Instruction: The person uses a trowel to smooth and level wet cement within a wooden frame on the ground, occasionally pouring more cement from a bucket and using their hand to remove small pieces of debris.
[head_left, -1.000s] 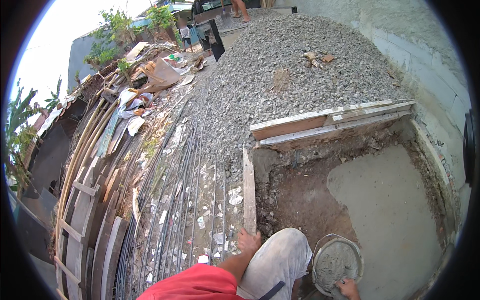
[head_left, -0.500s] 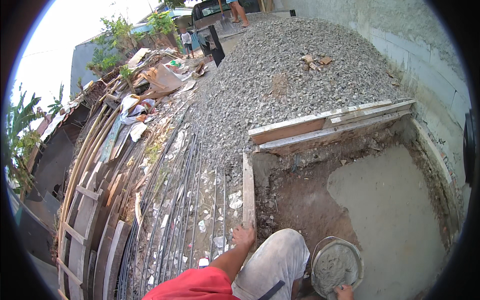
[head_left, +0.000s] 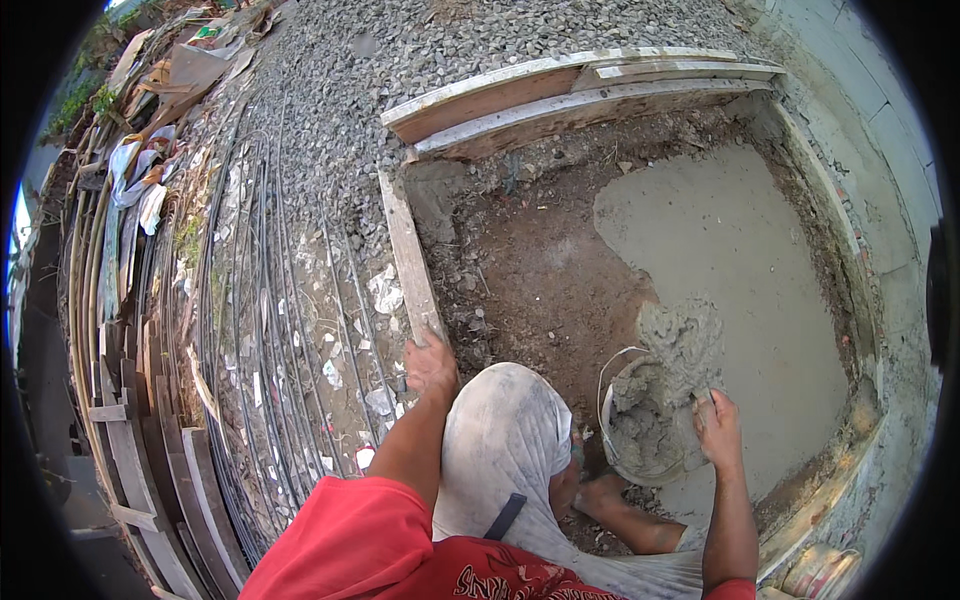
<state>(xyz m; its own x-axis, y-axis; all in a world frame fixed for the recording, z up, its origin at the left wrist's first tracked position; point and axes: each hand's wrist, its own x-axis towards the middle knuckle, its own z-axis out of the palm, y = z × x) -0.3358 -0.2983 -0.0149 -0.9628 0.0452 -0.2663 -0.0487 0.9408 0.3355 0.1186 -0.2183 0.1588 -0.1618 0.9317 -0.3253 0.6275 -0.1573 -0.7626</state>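
My left hand (head_left: pixel 431 366) is closed over the near end of a narrow wooden board (head_left: pixel 408 255) along the pit's left edge. My right hand (head_left: pixel 717 430) is closed at the right side of a bucket (head_left: pixel 610 425) of wet grey mortar (head_left: pixel 648 410). What its fingers grip, bucket rim or a tool, is hidden by mortar. The bucket tilts away from me, its wire handle (head_left: pixel 612 362) standing up at the left. A lumpy heap of mortar (head_left: pixel 688 335) lies just beyond its mouth, on the smoother wet layer (head_left: pixel 740 250).
Bare soil (head_left: pixel 540 260) covers the pit's left part. Boards (head_left: pixel 600 95) line its far edge, with a gravel pile (head_left: pixel 350 60) behind. Steel bars (head_left: pixel 265 300) and planks (head_left: pixel 150 500) lie to the left. A block wall (head_left: pixel 880 130) rises at right. My bare foot (head_left: pixel 600 495) is beside the bucket.
My view has tilted down. The bucket has tipped, and mortar now lies beyond its mouth. My right hand has shifted from the near rim to the right side; my left hand stays on the board.
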